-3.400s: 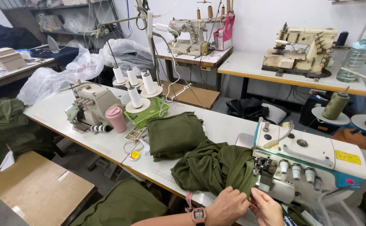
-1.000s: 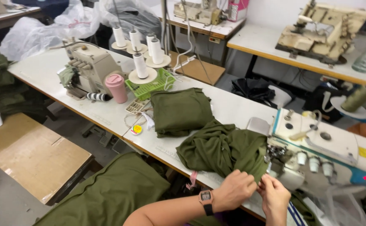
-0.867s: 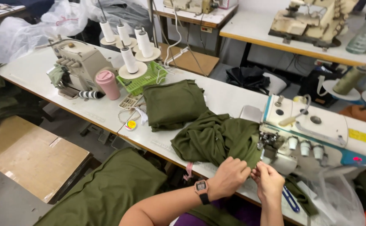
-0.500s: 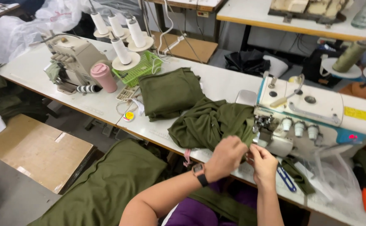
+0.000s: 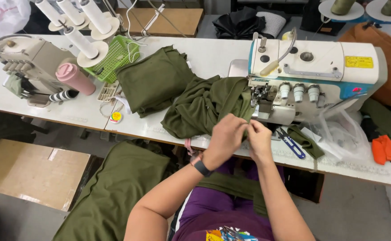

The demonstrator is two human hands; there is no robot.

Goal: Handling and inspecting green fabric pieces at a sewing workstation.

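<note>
Left hand [image 5: 225,139] and right hand [image 5: 259,139] pinch olive fabric [image 5: 204,105] between them.

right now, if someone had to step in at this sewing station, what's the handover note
Left hand and right hand: together in front of the white sewing machine, fingers pinching an edge of the olive green fabric.
Things: the bunched fabric lies left of the machine head, trailing over the table edge to the lap. Folded green pile sits further left. Blue thread snips lie right of the hands.
Done: fabric brought up to the machine.
Left: the pinched edge is not yet under the presser foot.
</note>
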